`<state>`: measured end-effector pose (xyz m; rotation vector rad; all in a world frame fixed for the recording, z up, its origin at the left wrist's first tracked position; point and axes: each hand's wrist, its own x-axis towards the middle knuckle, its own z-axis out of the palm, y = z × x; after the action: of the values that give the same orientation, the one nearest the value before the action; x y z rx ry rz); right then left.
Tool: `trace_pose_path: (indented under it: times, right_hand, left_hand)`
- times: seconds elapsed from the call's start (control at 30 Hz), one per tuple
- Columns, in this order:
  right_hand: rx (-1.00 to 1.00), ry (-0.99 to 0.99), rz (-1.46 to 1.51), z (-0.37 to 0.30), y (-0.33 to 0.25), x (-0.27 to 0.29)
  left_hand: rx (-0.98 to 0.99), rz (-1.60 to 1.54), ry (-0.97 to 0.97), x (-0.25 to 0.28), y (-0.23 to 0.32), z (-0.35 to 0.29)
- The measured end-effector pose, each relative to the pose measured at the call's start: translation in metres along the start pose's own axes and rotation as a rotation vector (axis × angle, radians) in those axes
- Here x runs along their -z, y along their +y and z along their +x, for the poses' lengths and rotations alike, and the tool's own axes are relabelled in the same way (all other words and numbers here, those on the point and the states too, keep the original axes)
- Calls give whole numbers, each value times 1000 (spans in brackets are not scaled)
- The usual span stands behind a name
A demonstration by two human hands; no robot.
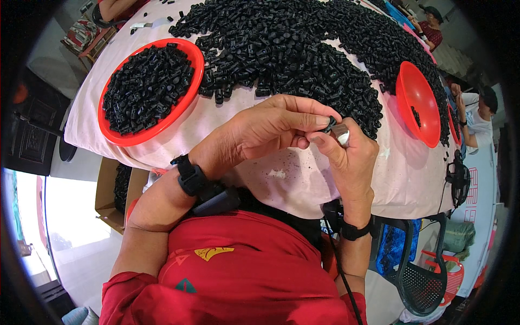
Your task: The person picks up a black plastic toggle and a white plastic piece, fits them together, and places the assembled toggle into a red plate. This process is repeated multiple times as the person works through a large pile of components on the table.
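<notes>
Pinching a small black plastic part between thumb and forefinger, the left hand presses it against a small shiny metal piece that the right hand grips between its thumb and curled fingers. Both hands meet just above the near edge of the table, which is covered by a pale pink cloth, and their fingertips touch around the two pieces. Each wrist wears a black strap.

A large heap of black plastic parts spreads across the middle and far side of the table, reaching close to the hands. Toward the near left corner sits a red round tray filled with the same black parts. Toward the right edge stands a second red round tray, seen steeply and holding only a few parts. Beyond the far right edge, other people sit at the same table. Below the right edge stands a dark mesh chair.
</notes>
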<state>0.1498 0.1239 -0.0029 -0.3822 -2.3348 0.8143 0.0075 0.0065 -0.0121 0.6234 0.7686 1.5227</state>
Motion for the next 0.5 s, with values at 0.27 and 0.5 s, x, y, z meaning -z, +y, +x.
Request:
trace_pose_path:
  times: [0.27,0.5]
  right_hand:
    - [-1,-8,-3,0,0,0]
    - [15,-4,-27,1,0,2]
  left_hand:
    - [-2,-5,-30,0,0,0]
    - [-9,4,-13,1,-1,2]
